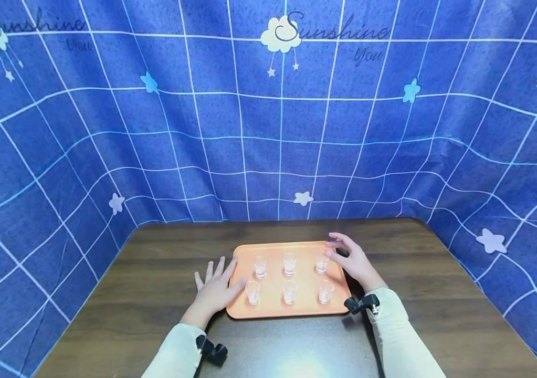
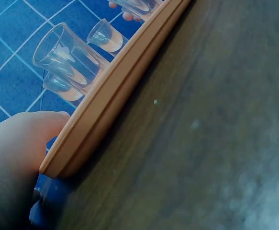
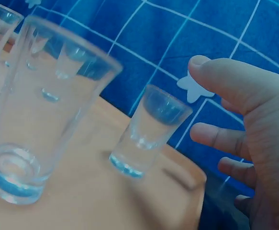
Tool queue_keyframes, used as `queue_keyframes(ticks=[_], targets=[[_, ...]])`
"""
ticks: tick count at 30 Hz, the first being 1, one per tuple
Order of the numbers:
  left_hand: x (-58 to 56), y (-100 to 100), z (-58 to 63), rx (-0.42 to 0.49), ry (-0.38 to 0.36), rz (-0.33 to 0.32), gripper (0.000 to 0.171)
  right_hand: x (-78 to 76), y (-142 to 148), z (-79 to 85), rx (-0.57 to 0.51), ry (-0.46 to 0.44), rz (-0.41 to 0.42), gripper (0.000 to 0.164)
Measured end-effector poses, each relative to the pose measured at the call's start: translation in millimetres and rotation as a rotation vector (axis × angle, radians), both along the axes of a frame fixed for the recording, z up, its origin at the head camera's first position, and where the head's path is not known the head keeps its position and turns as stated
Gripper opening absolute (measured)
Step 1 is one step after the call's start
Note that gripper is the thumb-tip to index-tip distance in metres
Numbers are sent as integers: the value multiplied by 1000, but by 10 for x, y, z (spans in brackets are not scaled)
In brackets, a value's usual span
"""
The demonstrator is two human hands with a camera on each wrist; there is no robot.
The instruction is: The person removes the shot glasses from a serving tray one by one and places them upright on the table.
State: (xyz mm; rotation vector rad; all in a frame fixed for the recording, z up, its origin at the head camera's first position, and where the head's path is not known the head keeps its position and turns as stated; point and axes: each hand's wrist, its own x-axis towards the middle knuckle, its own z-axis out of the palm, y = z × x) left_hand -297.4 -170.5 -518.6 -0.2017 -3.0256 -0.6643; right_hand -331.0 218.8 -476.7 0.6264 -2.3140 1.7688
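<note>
An orange tray [image 1: 270, 311] lies on the table, bearing small clear shot glasses in two rows of three. My left hand [image 1: 213, 295] rests at the tray's left edge with fingers spread, its thumb over the rim beside the front left glass [image 1: 252, 293]. In the left wrist view, that hand [image 2: 22, 143] meets the tray's corner. At the far right corner, my right hand [image 1: 355, 265] is beside the back right glass [image 1: 321, 263]. The right wrist view has a gap between this glass [image 3: 149, 129] and the loosely bent fingers [image 3: 216, 136].
The other glasses include the back middle one [image 1: 289, 264], the front middle one [image 1: 289, 292] and the front right one [image 1: 325, 291]. A dark wood table [image 1: 164, 273] carries the tray. Blue gridded cloth [image 1: 259, 121] hangs behind and at both sides.
</note>
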Motion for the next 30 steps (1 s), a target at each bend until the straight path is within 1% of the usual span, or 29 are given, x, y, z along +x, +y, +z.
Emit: queue_keyframes(ticks=[5,10,14,19,21,25,28,30], targets=[[-7,-20,-40,-31,8,15,79,-14,-14,-85,-39,-12,47,54],[-16,-19,-69,-51,9,28,79,6,-26,-121,-16,-1,47,53],[-6,-21,-79,-46,5,28,77,24,-20,-134,-33,-4,65,53],[4,-40,-72,-49,22,30,76,-14,-11,-186,-21,-9,68,54],[8,-49,-67,-53,25,34,75,-36,-10,-222,-9,-13,72,53],[29,-58,-57,-58,1,38,75,-111,7,-362,22,-24,70,55],[35,-55,-60,-67,-2,36,74,-158,34,-455,53,-22,49,55],[30,-52,-70,-70,8,34,74,-168,47,-478,64,-10,29,51]])
